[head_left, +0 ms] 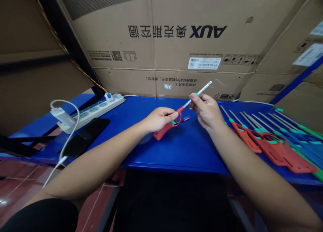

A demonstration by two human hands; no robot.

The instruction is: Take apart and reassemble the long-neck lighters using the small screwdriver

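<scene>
A long-nosed gas lighter (164, 130) with a red handle and a silver metal tube is held slanting over the blue table, its tip up to the right. My left hand (163, 119) is closed around the handle near the teal trigger. Thumb and fingers of my right hand (205, 109) pinch the tube at a small teal piece (197, 94). A thin, faint wisp shows beside the tube's tip. Just below the tube, a small purple-and-red object (186, 118) lies on the table; its kind is unclear.
Several more lighters with red, orange, blue and green handles (274, 146) lie in a row at the right. On the left are a white power strip (101, 106), a plugged-in charger (62, 116) and a black phone (87, 138). A cardboard wall (176, 10) stands behind the blue table (156, 158).
</scene>
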